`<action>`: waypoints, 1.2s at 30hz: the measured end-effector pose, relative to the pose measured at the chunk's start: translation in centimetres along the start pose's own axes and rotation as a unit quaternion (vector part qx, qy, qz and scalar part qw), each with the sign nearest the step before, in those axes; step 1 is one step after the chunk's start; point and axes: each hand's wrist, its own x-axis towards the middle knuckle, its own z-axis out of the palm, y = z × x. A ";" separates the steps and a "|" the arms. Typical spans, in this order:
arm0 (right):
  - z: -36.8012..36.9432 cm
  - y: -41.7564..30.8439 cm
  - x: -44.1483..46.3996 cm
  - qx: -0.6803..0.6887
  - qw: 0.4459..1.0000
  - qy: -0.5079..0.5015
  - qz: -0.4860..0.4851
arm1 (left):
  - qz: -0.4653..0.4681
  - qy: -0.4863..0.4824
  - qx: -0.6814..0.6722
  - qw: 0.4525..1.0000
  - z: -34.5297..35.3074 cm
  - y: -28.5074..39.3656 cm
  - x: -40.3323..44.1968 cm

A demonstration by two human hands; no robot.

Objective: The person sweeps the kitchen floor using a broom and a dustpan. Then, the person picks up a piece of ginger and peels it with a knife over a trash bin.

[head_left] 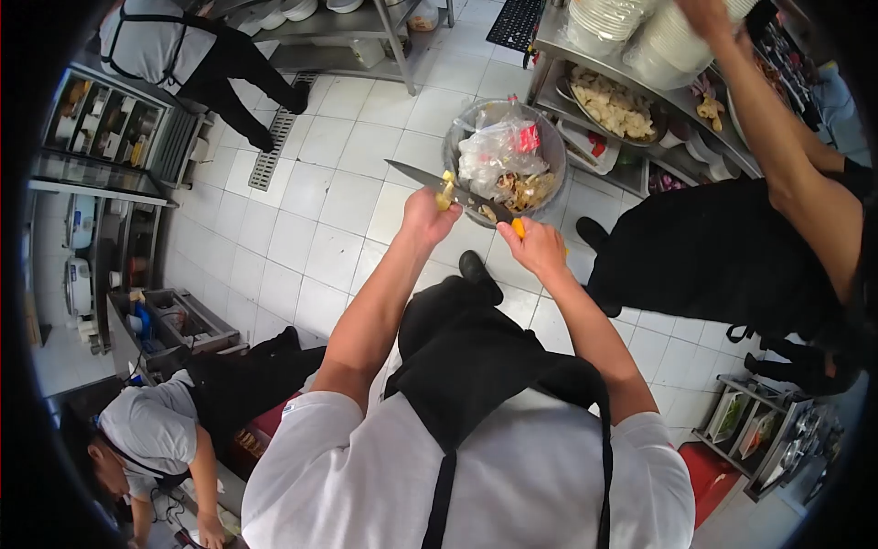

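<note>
My right hand (540, 247) grips the orange handle of a large kitchen knife (416, 173), whose blade points away to the left. In my left hand (432, 218) is a pale yellow piece of food (445, 194), held against the blade; its exact kind I cannot make out. Both hands are over the near edge of a round waste bin (450, 151) lined with a clear bag. Inside it lie crumpled plastic wrap (494, 146) and brownish food scraps (530, 190).
A co-worker's arm (777, 137) reaches over the steel shelf at right, near stacked white containers (599, 26). Below sits a big bowl of pale chopped food (611, 105). Other people stand at upper left (174, 46) and lower left (155, 430). A drain grate (274, 151) crosses the tiled floor.
</note>
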 end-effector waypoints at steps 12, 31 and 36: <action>3.3 3.8 2.8 0.115 0.983 -0.002 0.142 | -0.165 -0.083 -0.104 0.977 0.3 2.0 2.8; 2.0 -3.3 5.7 0.024 0.969 0.053 0.240 | -0.307 -0.152 0.101 0.934 3.9 8.0 8.6; 2.2 -3.2 6.4 0.057 0.964 0.056 0.252 | -0.271 -0.151 0.112 0.944 3.6 9.9 10.7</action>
